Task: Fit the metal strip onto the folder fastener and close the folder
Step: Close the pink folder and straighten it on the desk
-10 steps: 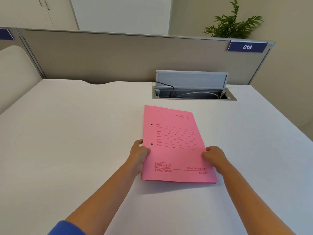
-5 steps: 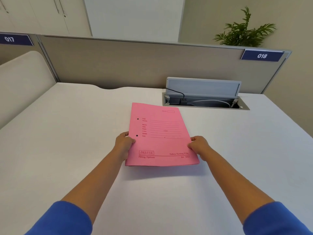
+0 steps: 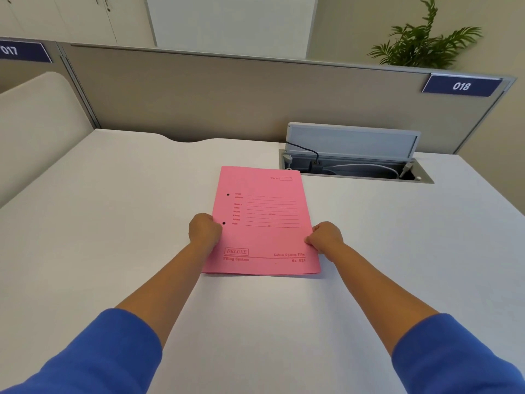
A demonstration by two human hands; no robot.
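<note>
A closed pink folder [image 3: 262,223] lies flat on the white desk [image 3: 113,223], printed cover up, with two small punch holes near its left edge. My left hand [image 3: 204,231] grips the folder's left edge beside the lower hole. My right hand [image 3: 326,236] grips the right edge, fingers curled around it. The metal strip and the fastener are hidden; nothing of them shows outside the cover.
An open cable tray [image 3: 355,167] with a raised grey lid and cables is sunk into the desk just behind the folder's far right corner. A beige partition [image 3: 227,95] with signs 017 and 018 closes the back. A plant [image 3: 423,38] stands beyond it.
The folder has gone from slightly lifted at its near edge to lying flat, further out from me. Both hands stayed on its side edges. My head has pulled back, showing more of both sleeves.
</note>
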